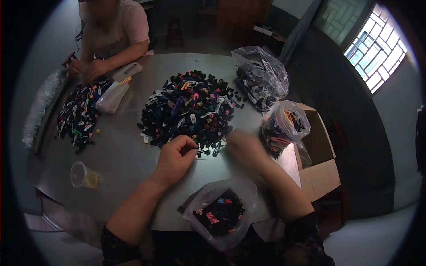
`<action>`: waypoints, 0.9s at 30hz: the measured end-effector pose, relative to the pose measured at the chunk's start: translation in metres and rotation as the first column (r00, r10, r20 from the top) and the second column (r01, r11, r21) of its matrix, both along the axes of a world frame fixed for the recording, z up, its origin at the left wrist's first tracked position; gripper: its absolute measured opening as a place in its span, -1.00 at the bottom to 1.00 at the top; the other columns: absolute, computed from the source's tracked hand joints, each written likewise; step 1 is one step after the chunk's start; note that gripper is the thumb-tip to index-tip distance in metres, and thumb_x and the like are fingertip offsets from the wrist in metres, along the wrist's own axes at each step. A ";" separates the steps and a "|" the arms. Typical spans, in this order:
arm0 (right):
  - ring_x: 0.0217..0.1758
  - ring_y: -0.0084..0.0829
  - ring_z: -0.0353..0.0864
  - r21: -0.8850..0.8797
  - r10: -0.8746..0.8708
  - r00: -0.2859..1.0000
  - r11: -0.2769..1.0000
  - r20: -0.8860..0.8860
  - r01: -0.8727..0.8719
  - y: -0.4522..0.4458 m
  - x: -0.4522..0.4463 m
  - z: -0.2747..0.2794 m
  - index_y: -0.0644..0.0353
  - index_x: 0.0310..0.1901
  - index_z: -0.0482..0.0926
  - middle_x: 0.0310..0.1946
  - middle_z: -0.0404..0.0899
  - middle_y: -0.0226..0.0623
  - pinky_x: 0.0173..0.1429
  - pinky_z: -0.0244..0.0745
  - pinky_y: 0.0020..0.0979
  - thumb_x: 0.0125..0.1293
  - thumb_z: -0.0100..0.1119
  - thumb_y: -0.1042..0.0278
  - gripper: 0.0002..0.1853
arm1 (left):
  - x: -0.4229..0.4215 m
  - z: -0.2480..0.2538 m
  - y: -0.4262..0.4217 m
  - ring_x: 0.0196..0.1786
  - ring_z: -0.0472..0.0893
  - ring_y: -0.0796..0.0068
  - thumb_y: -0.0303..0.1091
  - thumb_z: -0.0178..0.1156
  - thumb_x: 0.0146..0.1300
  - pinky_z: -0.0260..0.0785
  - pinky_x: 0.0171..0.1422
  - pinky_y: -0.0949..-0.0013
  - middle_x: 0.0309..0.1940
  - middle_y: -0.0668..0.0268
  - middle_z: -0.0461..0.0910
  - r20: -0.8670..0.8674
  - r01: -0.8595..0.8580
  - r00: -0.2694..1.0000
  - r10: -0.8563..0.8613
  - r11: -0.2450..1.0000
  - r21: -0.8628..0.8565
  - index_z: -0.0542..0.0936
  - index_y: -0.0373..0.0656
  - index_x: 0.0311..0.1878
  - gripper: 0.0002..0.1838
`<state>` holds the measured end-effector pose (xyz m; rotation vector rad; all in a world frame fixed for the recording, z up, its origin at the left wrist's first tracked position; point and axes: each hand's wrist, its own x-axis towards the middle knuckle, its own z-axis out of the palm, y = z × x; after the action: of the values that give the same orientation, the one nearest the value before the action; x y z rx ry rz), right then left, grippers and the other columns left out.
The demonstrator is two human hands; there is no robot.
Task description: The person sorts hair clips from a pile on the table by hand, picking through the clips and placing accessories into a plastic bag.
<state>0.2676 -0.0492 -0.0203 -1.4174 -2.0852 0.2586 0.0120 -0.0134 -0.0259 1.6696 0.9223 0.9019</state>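
A large pile of small hair clips (188,106), mostly black with coloured ones mixed in, lies on the metal table (128,168). At its front edge my left hand (175,159) pinches a small dark clip between thumb and fingers. My right hand (244,148), blurred by motion, is at the pile's front right; its fingers are too smeared to read. Between the hands a dark green snap clip (216,149) lies on the table. Closest to me stands an open plastic bag (246,210) with black, pink and blue clips inside.
Across the table at the left, a co-worker (117,35) handles things beside a smaller clip pile (80,111). A clear cup (79,174) lies at the left. Two bags of clips (262,80) (286,126) and a cardboard box (321,177) are at the right.
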 end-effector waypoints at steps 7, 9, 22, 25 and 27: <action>-0.40 -0.29 0.65 0.525 -0.432 0.880 0.711 -0.198 0.467 -0.031 0.025 0.093 0.21 -0.29 0.63 -0.38 0.61 -0.24 -0.27 0.57 -0.34 0.25 0.37 0.51 -0.93 | -0.001 -0.003 0.001 -0.29 0.54 0.67 -0.49 0.28 0.28 0.42 -0.17 0.48 -0.34 0.38 0.62 -0.005 -0.010 1.000 0.010 1.000 -0.019 0.60 -0.26 -0.18 -0.91; -0.42 -0.34 0.66 0.576 -0.490 0.838 0.623 -0.239 0.529 -0.032 0.051 0.100 0.21 -0.30 0.65 -0.39 0.63 -0.23 -0.28 0.57 -0.38 0.24 0.38 0.52 -0.93 | 0.000 -0.002 0.000 -0.29 0.54 0.68 -0.49 0.28 0.29 0.42 -0.17 0.48 -0.34 0.39 0.62 -0.007 -0.010 1.000 0.009 0.999 -0.046 0.60 -0.25 -0.18 -0.91; -0.53 -0.50 0.50 0.444 0.686 0.631 0.722 -0.363 -0.530 -0.098 0.005 0.152 0.34 -0.38 0.70 -0.50 0.61 -0.26 -0.46 0.33 -0.49 0.25 0.44 0.24 -0.72 | -0.003 0.000 0.004 -0.25 0.57 0.67 -0.47 0.30 0.32 0.44 -0.15 0.48 -0.32 0.38 0.64 -0.061 -0.031 0.998 0.036 0.996 0.085 0.62 -0.25 -0.16 -0.91; -0.53 -0.50 0.50 0.486 0.742 0.546 0.669 -0.389 -0.562 -0.083 -0.011 0.141 0.34 -0.38 0.70 -0.50 0.61 -0.26 -0.46 0.33 -0.48 0.26 0.43 0.24 -0.72 | -0.002 -0.007 0.004 -0.22 0.59 0.62 -0.48 0.30 0.30 0.47 -0.12 0.44 -0.31 0.33 0.66 -0.060 -0.030 0.997 0.042 0.983 0.180 0.61 -0.27 -0.15 -0.89; -0.53 -0.50 0.50 0.501 0.762 0.512 0.647 -0.396 -0.575 -0.077 -0.017 0.138 0.34 -0.39 0.70 -0.50 0.61 -0.26 -0.46 0.34 -0.48 0.26 0.43 0.25 -0.73 | -0.001 -0.009 0.005 -0.22 0.59 0.62 -0.47 0.30 0.30 0.47 -0.10 0.45 -0.30 0.33 0.66 -0.033 -0.026 0.999 0.030 0.991 0.132 0.62 -0.26 -0.16 -0.89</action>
<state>0.2505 -0.1262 0.1181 -0.1762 -1.9157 0.5705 0.0109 -0.0084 -0.0350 1.7935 0.9287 0.9733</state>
